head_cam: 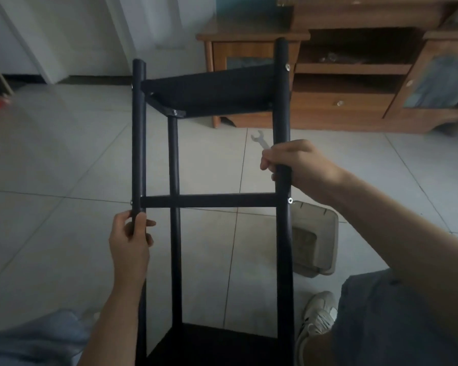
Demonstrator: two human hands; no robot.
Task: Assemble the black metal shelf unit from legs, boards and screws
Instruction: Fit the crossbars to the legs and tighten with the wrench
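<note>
While each hand, left hand (129, 237) and right hand (296, 161), wraps a leg of the shelf unit (209, 199), steadying both evenly keeps it square.

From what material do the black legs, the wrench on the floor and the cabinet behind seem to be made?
Legs: probably metal tube, matte black coating, round and even. Wrench: bare silvery metal, thin and flat. Cabinet: wood or wood-look laminate, brown grain pattern; which one cannot be told.
</note>
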